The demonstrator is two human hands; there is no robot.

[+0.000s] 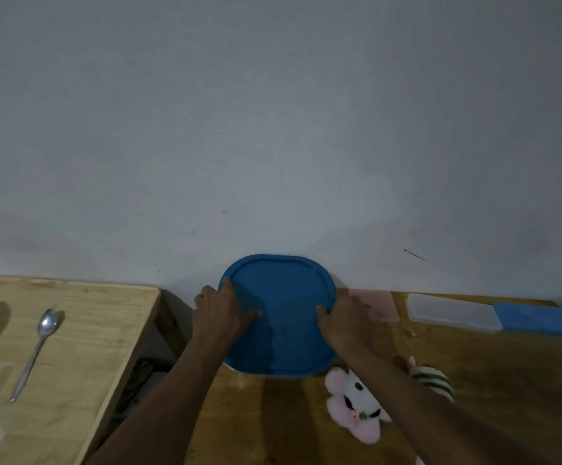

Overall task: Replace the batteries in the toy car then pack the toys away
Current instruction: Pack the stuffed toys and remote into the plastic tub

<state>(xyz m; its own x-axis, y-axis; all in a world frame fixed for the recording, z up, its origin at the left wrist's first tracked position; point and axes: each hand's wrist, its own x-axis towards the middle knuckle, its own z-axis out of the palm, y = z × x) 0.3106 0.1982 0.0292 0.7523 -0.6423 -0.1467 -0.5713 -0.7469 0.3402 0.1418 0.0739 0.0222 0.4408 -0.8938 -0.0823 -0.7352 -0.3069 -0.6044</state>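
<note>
A blue rounded-square lid (283, 297) lies on a container against the wall, on the darker wooden table (474, 380). My left hand (221, 310) grips the lid's left edge, thumb on top. My right hand (346, 318) holds its right edge, thumb pressed on the top face. Only a sliver of the container shows under the lid's near edge. A pink and white plush toy (353, 404) lies just in front of the lid, partly under my right forearm. A striped plush toy (432, 379) rests beside it. No toy car is visible.
A lighter wooden table (71, 330) stands to the left across a gap, with a metal spoon (36, 350) on it. Along the wall at right lie a pink flat piece (378, 303), a clear plastic box (450, 312) and a blue box (538, 318).
</note>
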